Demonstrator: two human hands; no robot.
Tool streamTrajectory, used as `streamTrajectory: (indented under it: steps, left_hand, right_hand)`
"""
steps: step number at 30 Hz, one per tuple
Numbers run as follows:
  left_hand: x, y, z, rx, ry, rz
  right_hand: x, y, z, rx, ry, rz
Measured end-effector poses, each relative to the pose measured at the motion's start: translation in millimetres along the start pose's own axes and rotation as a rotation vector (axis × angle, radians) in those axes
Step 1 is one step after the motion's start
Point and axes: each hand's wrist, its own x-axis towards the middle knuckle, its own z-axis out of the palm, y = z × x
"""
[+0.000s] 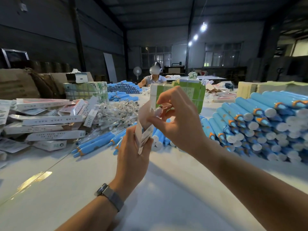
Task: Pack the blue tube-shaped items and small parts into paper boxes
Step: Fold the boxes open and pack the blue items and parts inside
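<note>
Boxes (pixel 50 124) of printed paper are heaped left of the held box, roughly ten of them; their small print is too blurred to be read. Clear-wrapped small parts (pixel 116 110) are piled behind that heap, too many to count. Loose blue tubes (pixel 98 141) with orange collars, about six, lie on the white table (pixel 83 189) just left of the held box. The left hand (pixel 131 157), a watch (pixel 109 195) on its wrist, is curled round the lower end of the held box (pixel 144 130), which is kept upright with its top flap open. The right hand (pixel 176 120) is bent over the open mouth, thumb and fingertips pinching a white-capped tube end (pixel 158 112) at the opening. Right of the held box, a large stack of blue tubes (pixel 260 124) is laid with white caps facing forward, far too many to count. Behind the held box a green carton (pixel 191 95) stands, with a seated person (pixel 154 77) beyond.
</note>
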Motion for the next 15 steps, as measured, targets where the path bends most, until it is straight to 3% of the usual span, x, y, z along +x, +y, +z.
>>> streamTrajectory:
  steps: [8,15]
  left_hand:
    - [-2.3,6.6,2.1,-0.011,-0.004,-0.032]
    - [-6.2,8.5,4.4,-0.066,-0.055,-0.016]
  right_hand:
    - [1.1,2.7,-14.6,-0.261,-0.122,-0.284]
    - [-7.4,3.9,-25.4,-0.327,-0.361,-0.148]
